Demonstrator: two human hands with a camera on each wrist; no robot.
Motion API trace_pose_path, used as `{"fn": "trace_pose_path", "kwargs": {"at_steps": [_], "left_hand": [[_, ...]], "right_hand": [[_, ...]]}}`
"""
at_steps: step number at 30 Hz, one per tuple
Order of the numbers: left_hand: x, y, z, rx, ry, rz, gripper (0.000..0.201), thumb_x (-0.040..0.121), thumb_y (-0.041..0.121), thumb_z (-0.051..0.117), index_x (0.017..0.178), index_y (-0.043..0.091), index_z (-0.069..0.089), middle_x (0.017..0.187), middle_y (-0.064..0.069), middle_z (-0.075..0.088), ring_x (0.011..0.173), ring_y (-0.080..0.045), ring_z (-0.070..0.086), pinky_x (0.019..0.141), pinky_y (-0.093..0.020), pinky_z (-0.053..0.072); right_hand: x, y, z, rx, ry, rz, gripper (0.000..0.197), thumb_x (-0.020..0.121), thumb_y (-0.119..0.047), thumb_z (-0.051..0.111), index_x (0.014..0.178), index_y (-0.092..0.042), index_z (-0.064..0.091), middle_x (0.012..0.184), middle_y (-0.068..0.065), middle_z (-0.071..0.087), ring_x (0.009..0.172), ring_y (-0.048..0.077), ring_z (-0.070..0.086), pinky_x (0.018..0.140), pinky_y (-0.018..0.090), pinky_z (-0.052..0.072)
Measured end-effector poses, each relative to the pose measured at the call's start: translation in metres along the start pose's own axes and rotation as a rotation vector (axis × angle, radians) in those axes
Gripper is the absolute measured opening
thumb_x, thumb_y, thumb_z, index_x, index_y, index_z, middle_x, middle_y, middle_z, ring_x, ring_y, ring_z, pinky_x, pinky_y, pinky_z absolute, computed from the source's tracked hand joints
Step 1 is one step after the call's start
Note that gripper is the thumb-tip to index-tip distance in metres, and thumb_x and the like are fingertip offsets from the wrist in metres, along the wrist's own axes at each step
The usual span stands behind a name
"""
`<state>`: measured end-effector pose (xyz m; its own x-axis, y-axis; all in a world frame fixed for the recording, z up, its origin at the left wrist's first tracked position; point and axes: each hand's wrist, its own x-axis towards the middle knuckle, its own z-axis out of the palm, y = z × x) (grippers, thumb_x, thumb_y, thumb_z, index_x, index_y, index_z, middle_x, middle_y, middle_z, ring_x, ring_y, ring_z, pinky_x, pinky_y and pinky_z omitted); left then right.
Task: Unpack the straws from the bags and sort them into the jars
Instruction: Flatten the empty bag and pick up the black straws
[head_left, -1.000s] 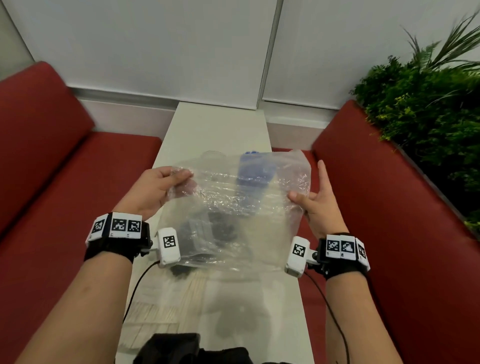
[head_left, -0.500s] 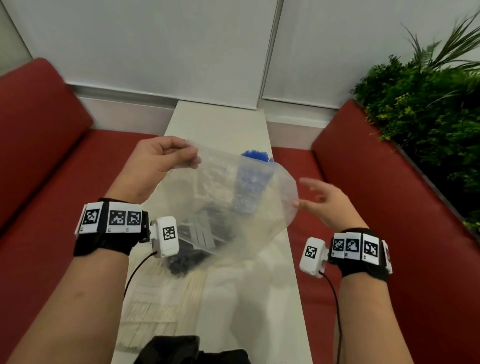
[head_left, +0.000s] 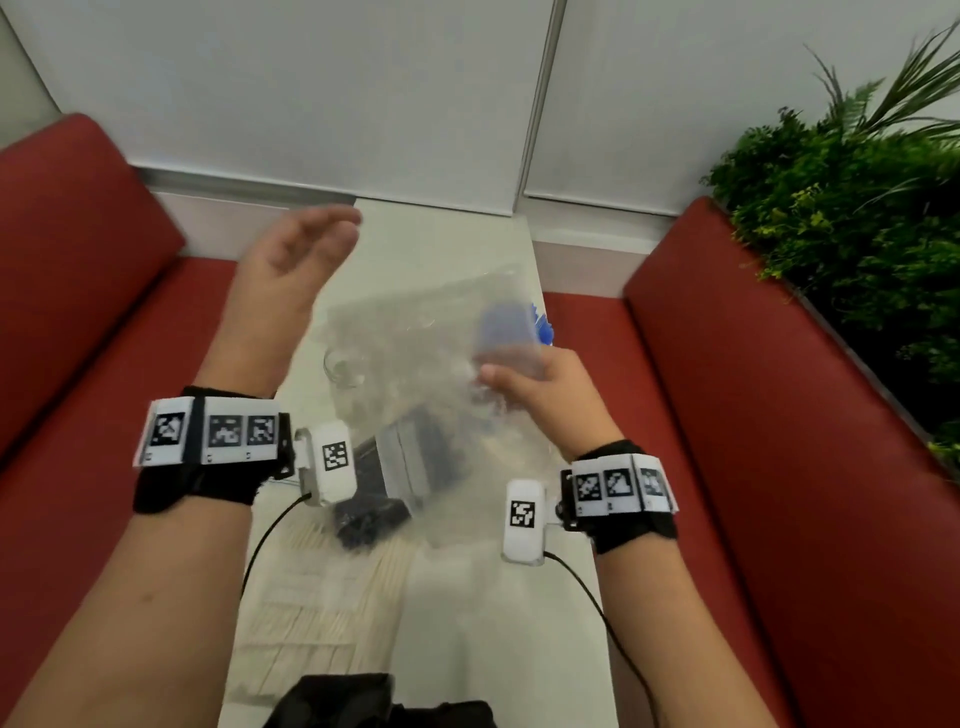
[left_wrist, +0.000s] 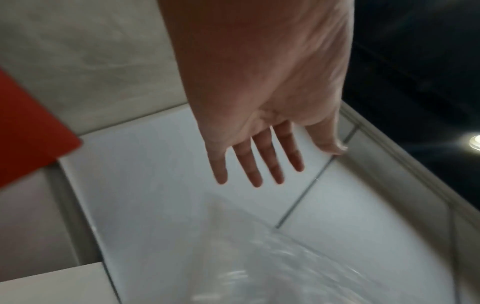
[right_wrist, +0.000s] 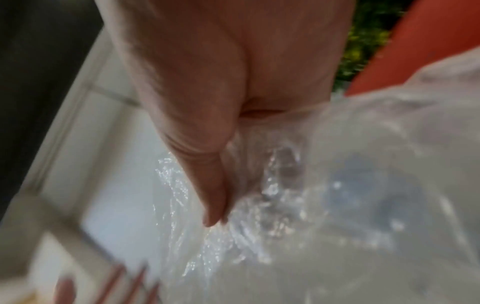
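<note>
A clear bag (head_left: 415, 364) is being held above the white bench (head_left: 441, 244) by the right hand (head_left: 550, 400), whose fingers (right_wrist: 215, 197) are being pinched on the crinkled film at one side, so that the rest is hanging loose and slanting down toward the bench. The left hand (head_left: 291, 260) is being kept raised and clear of the bag, its fingers (left_wrist: 259, 164) spread straight and holding nothing, probably so that the bag can be handled by one hand alone. Blue straws (head_left: 514, 332) are being shown through the film just beyond the right hand; they are standing in what looks like a jar, though the blur is making that uncertain. A glass jar (head_left: 343, 364) is being seen on the bench under the bag's left edge, apparently empty and ready for sorting. Pale straws (head_left: 311, 587) are lying in a flat heap on the near bench, and a dark bundle (head_left: 369, 514), perhaps black straws, is lying beside them under the bag. No straws are being made out inside the bag; judged from this, it is being cleared away as empty, with the sorting of the heaps yet to be done.
</note>
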<state>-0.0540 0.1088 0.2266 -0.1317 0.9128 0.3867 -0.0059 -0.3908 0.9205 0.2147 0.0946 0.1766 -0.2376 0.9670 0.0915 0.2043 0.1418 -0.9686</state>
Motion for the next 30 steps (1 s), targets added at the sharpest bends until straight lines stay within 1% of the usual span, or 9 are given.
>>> {"fn": "trace_pose_path", "kwargs": {"at_steps": [3, 5, 7, 10, 14, 18, 21, 26, 30], "left_hand": [[0.004, -0.025, -0.027, 0.075, -0.187, -0.325, 0.109, 0.065, 0.074, 0.08, 0.154, 0.033, 0.031, 0.15, 0.006, 0.053, 0.137, -0.005, 0.049, 0.11, -0.032, 0.037], [-0.002, -0.042, -0.023, 0.095, -0.328, -0.491, 0.117, 0.064, 0.074, 0.081, 0.158, 0.037, 0.021, 0.154, 0.002, 0.05, 0.14, -0.016, 0.048, 0.115, -0.048, 0.034], [-0.01, -0.053, -0.01, 0.026, -0.334, -0.592, 0.102, 0.071, 0.07, 0.08, 0.154, 0.025, 0.039, 0.146, -0.003, 0.058, 0.125, -0.018, 0.061, 0.106, -0.046, 0.049], [-0.021, -0.062, 0.006, -0.088, -0.338, -0.604, 0.039, 0.085, 0.048, 0.077, 0.108, 0.017, 0.078, 0.111, -0.007, 0.077, 0.089, -0.012, 0.073, 0.077, -0.025, 0.059], [-0.024, -0.075, 0.024, -0.126, -0.147, -0.613, 0.016, 0.095, 0.022, 0.069, 0.102, 0.007, 0.07, 0.095, -0.009, 0.075, 0.086, -0.021, 0.073, 0.086, -0.035, 0.06], [-0.034, -0.094, 0.038, -0.069, -0.089, -0.624, 0.011, 0.1, 0.017, 0.062, 0.102, 0.006, 0.063, 0.09, -0.006, 0.071, 0.079, -0.022, 0.068, 0.077, -0.035, 0.057], [-0.044, -0.119, 0.038, 0.051, 0.0, -0.679, 0.016, 0.099, 0.032, 0.065, 0.102, 0.016, 0.068, 0.105, -0.004, 0.074, 0.098, -0.025, 0.068, 0.09, -0.041, 0.053], [-0.093, -0.168, 0.061, 0.09, -0.457, -1.032, 0.065, 0.078, 0.056, 0.077, 0.124, 0.01, 0.068, 0.116, -0.01, 0.075, 0.114, -0.035, 0.067, 0.101, -0.05, 0.05], [-0.133, -0.209, 0.08, 0.255, -0.497, -1.033, 0.037, 0.084, 0.026, 0.082, 0.106, 0.0, 0.069, 0.093, -0.016, 0.074, 0.086, -0.031, 0.07, 0.093, -0.047, 0.058]], "right_hand": [[0.001, 0.003, -0.014, 0.225, 0.021, -0.014, 0.017, 0.092, -0.023, 0.073, 0.107, -0.023, 0.078, 0.104, 0.0, 0.078, 0.094, 0.009, 0.073, 0.075, 0.019, 0.054], [0.004, 0.008, -0.016, 0.321, 0.016, -0.01, 0.027, 0.088, -0.027, 0.077, 0.115, -0.022, 0.076, 0.117, 0.001, 0.075, 0.11, 0.013, 0.07, 0.088, 0.021, 0.054], [0.007, 0.015, -0.014, 0.4, 0.047, 0.026, 0.047, 0.082, -0.032, 0.082, 0.124, -0.014, 0.07, 0.12, 0.003, 0.073, 0.117, 0.016, 0.067, 0.096, 0.026, 0.053], [0.005, 0.037, -0.016, 0.457, 0.093, 0.147, 0.065, 0.075, -0.038, 0.088, 0.129, -0.01, 0.065, 0.121, 0.012, 0.071, 0.119, 0.031, 0.065, 0.103, 0.051, 0.051], [-0.016, 0.075, -0.017, 0.381, -0.07, 0.343, 0.057, 0.073, -0.041, 0.088, 0.125, -0.034, 0.063, 0.12, 0.005, 0.073, 0.109, 0.026, 0.071, 0.079, 0.036, 0.06], [-0.043, 0.12, -0.002, 0.263, -0.088, 0.516, 0.031, 0.082, -0.013, 0.081, 0.109, -0.005, 0.069, 0.093, 0.01, 0.075, 0.08, 0.023, 0.072, 0.066, 0.028, 0.055], [-0.06, 0.144, -0.011, 0.246, 0.069, 0.544, 0.022, 0.089, -0.015, 0.075, 0.104, 0.0, 0.069, 0.082, 0.005, 0.069, 0.067, 0.014, 0.063, 0.062, 0.026, 0.051], [-0.097, 0.173, -0.03, 0.251, 0.128, 0.587, 0.007, 0.096, -0.018, 0.067, 0.096, -0.012, 0.066, 0.084, -0.003, 0.068, 0.074, 0.012, 0.063, 0.068, 0.026, 0.052], [-0.134, 0.2, -0.031, 0.254, 0.201, 0.752, 0.013, 0.098, -0.014, 0.065, 0.105, -0.003, 0.066, 0.094, 0.006, 0.072, 0.079, 0.018, 0.071, 0.066, 0.026, 0.057]]}}
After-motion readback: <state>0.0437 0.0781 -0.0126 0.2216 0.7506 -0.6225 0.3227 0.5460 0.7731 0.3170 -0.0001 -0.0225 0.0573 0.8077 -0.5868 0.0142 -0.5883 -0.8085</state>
